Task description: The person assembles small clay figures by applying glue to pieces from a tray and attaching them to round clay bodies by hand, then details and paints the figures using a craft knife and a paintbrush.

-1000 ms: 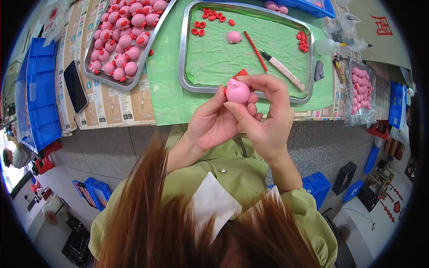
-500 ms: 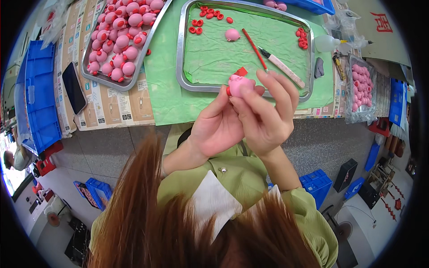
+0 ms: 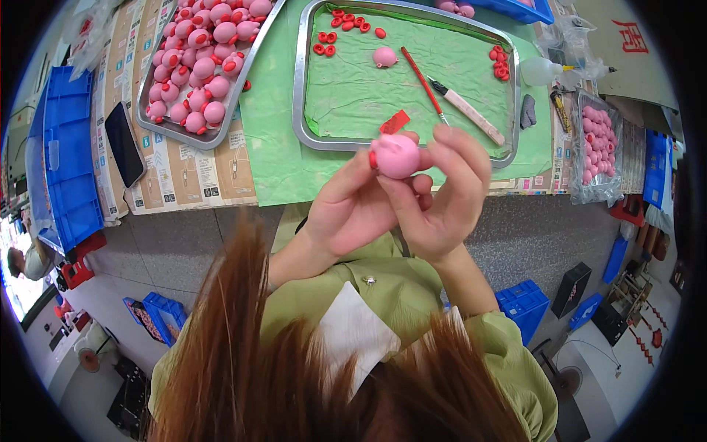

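Between both hands, just over the tray's near edge, is a round pink figure (image 3: 398, 158) with a red part on its left side. My left hand (image 3: 340, 206) pinches it from the left, thumb by the red part. The fingers of my right hand (image 3: 448, 208) close on its right side. Beyond it, a metal tray (image 3: 297, 96) lined with green sheeting holds a small red strip (image 3: 395, 121), a red-handled brush (image 3: 422, 82), a pen-like craft knife (image 3: 468, 112) and one loose pink figure (image 3: 384, 57). Small red oval pieces (image 3: 324, 50) lie at its upper left, more (image 3: 500, 66) at the right.
A second metal tray (image 3: 141, 103) heaped with pink-and-red figures stands at the left, next to a dark phone (image 3: 124, 144). To the right are a squeeze bottle (image 3: 537, 71), a grey lump (image 3: 527, 112) and a bagged tray of pink figures (image 3: 598, 144). A blue bin (image 3: 72, 155) sits far left.
The pink figure has been turned and appears larger, with more of its rounded side showing. My right fingers have curled lower around it. The red strip in the tray is now more exposed.
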`<move>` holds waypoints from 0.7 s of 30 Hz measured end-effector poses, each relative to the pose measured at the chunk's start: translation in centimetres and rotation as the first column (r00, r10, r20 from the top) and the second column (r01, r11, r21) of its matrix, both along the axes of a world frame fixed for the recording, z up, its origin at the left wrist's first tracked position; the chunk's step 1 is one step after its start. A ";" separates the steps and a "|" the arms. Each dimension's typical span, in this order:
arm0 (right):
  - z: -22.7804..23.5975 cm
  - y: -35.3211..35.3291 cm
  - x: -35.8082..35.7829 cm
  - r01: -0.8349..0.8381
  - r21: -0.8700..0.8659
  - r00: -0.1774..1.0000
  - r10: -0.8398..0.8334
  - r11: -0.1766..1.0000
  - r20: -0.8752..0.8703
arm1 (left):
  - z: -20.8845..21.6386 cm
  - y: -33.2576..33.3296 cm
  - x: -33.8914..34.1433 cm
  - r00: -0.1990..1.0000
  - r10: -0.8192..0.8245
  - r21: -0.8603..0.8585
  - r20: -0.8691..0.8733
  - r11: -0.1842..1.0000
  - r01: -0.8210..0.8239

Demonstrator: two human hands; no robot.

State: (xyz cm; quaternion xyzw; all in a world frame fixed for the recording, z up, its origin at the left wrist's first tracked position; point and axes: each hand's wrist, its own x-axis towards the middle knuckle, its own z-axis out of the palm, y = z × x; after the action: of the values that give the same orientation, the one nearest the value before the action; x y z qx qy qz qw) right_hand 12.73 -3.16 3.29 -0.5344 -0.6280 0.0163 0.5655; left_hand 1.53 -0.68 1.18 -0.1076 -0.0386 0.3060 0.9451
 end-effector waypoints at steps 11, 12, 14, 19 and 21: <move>-0.7 -0.7 0.9 -0.162 -0.179 0.974 0.128 0.970 -0.188 | 2.0 0.0 -0.6 0.513 0.580 0.734 -0.633 0.660 0.159; -0.9 -0.7 0.9 -0.160 -0.184 0.969 0.118 0.970 -0.218 | 1.9 0.3 -0.7 0.514 0.579 0.734 -0.632 0.661 0.157; -1.4 -0.9 0.8 -0.157 -0.193 0.964 0.108 0.969 -0.243 | 1.6 1.1 -0.8 0.279 0.938 0.921 -0.207 0.091 0.379; -2.0 -1.7 -0.2 -0.311 -0.242 0.779 0.100 0.919 -0.619 | 1.9 0.8 -0.5 0.187 0.972 0.901 -0.139 0.046 0.431; -2.0 -1.8 -0.3 -0.345 -0.240 0.756 0.118 0.907 -0.643 | 2.1 0.8 -0.5 0.185 0.975 0.903 -0.126 0.036 0.429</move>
State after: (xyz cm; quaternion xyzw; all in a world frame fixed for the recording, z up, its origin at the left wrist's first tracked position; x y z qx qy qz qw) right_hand 12.39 -4.93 1.30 -0.5066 -0.4584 0.3697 0.6297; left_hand 1.01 0.07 3.23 0.7255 0.2898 0.4608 0.4211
